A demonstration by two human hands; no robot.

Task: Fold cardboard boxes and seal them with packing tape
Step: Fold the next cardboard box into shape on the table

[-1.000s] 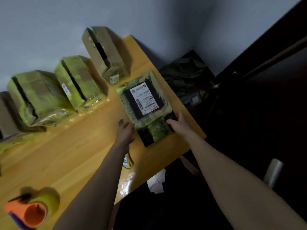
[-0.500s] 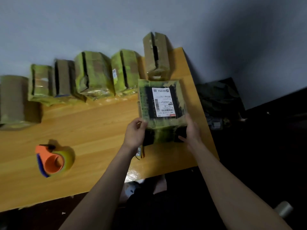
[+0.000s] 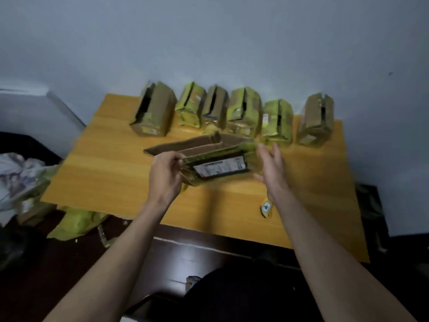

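Box [image 3: 218, 167] now lifted off the table [image 3: 116, 182], flaps open. My left hand [image 3: 163, 175] grips its end; right hand [image 3: 270, 169] open, seemingly just touching. Folding next.

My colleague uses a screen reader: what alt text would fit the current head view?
Seen from above, a person's left hand grips an open cardboard box bearing a shipping label above a wooden table, while the right hand hovers open at its other end. Six taped boxes stand in a row along the wall.
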